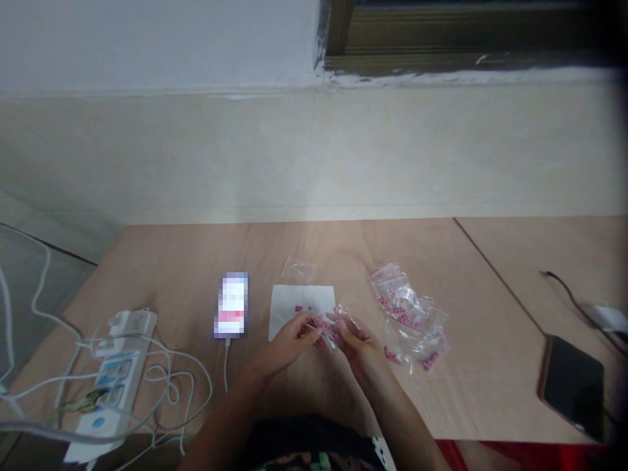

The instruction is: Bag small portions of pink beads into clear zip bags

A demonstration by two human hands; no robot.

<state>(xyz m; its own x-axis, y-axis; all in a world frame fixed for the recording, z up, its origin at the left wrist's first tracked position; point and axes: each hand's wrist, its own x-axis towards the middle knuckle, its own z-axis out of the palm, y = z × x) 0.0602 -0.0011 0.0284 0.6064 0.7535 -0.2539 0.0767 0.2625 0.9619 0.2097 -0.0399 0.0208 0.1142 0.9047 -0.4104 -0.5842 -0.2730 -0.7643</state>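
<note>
A small clear plastic bag (328, 332) with pink bits in it is gripped between my two hands, in front of the body. My left hand (293, 339) pinches its left side. On the other side, my right hand (357, 337) has its fingers closed on the same bag. Beneath and behind the hands lies a white sheet of paper (289, 297), with a few dark pink beads (299, 308) on it. Just beyond the paper is a flat clear bag (298, 269). To the right, several clear zip bags (400, 294) holding pink beads lie in a loose pile.
A lit phone (231, 306) lies left of the paper, a white cable attached. Further left, a white power strip (120, 373) sits among tangled cables (171, 386). A dark phone (573, 386) and a black cable (579, 304) are at the right. The wall (245, 157) borders the table's back edge.
</note>
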